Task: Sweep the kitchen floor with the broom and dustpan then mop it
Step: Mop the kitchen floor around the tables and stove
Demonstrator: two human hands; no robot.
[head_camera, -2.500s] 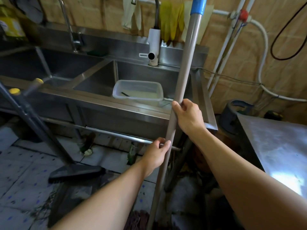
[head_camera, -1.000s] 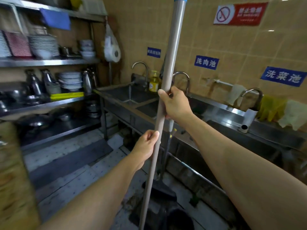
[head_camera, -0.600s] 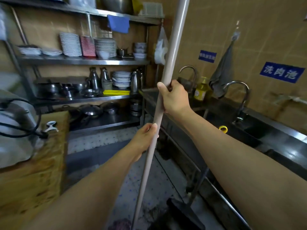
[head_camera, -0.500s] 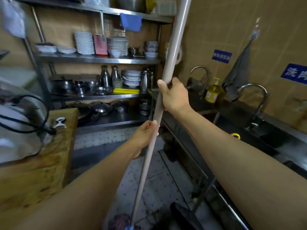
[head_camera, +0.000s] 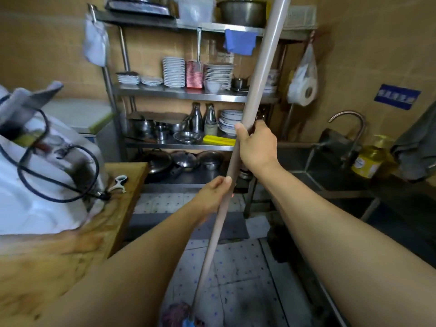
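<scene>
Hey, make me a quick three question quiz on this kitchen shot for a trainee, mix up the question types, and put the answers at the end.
1. True or false: both hands grip the mop handle.
2. Which hand is higher on the handle? A) left hand B) right hand C) they are level
3. Fill in: the mop head is down on the tiled ____.

Key
1. True: the fingers of each hand curl round it.
2. B: the right hand holds it above the left.
3. Floor: the head shows at the bottom edge of the view, blurred.
</scene>
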